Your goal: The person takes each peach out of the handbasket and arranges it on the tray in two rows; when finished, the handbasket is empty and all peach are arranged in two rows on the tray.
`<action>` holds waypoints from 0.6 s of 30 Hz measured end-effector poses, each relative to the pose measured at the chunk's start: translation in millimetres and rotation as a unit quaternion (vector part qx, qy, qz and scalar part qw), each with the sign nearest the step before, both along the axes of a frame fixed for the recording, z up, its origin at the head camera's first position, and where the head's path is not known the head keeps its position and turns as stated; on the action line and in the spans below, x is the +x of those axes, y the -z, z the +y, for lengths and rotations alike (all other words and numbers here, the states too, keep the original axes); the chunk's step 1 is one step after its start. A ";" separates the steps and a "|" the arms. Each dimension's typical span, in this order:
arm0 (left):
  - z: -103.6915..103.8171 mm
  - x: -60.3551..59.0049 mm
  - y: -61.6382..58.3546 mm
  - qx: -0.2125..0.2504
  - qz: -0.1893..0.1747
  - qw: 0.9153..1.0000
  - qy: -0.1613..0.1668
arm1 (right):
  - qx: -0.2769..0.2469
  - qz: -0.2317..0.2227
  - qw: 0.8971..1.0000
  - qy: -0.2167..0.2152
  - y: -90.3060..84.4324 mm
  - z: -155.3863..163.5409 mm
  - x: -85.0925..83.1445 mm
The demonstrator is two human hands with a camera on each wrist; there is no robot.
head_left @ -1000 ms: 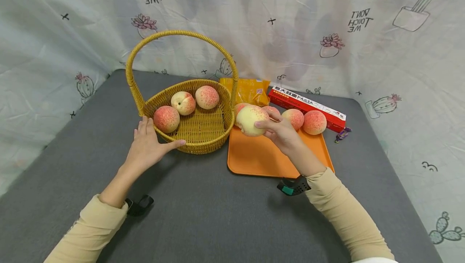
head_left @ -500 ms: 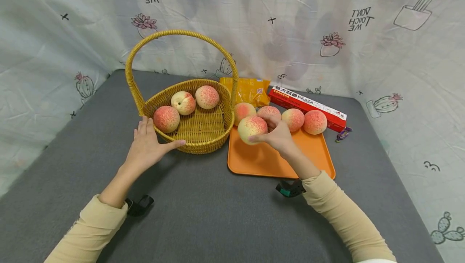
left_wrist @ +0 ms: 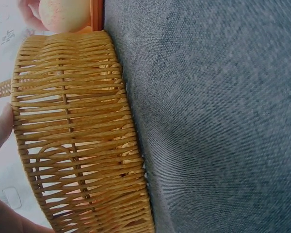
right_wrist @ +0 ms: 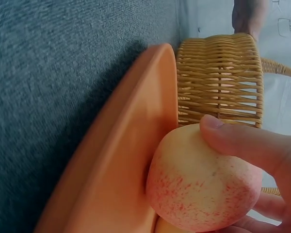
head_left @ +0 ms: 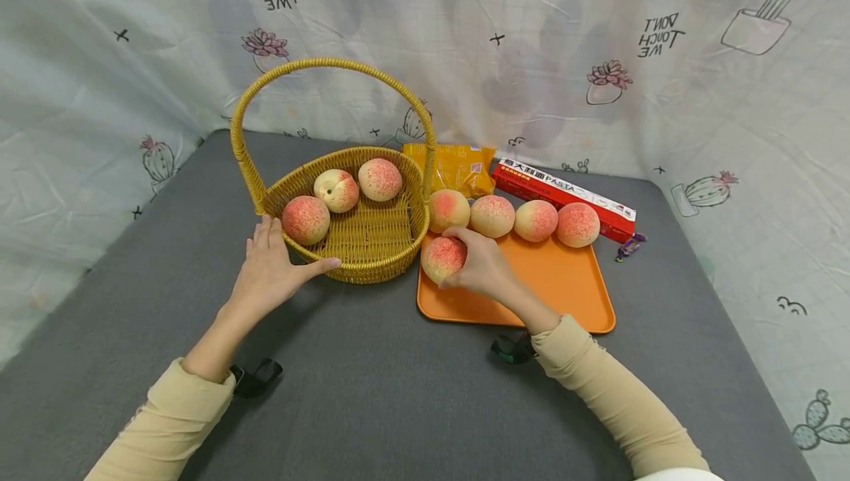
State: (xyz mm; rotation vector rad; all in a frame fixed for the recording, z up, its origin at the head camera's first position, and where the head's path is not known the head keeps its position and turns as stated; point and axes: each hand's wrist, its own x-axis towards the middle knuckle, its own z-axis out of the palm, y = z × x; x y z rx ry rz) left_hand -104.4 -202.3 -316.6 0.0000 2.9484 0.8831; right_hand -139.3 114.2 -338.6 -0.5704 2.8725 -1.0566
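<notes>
Head: RH (head_left: 483,268) peach (head_left: 440,260) nr tray edge (head_left: 421,301).

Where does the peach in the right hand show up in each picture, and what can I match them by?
Head: the peach is just below centre, in the right hand.
Left wrist: the peach is at the top, left of centre, cut off by the edge.
Right wrist: the peach is large, lower right of centre.
Shared landmark: the basket, visible in all three.
</notes>
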 end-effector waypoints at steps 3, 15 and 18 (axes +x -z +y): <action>0.0 0.7 0.2 -0.001 0.000 1.000 -0.001 | 0.003 0.000 1.000 -0.006 1.4 -1.8 0.4; -0.2 0.6 0.5 -0.003 -0.005 1.000 -0.002 | 0.020 -0.025 0.998 -0.047 -2.7 -2.4 4.3; -0.2 0.3 -0.1 0.000 -0.007 1.000 -0.004 | 0.017 -0.025 0.998 -0.054 -7.5 -0.6 4.1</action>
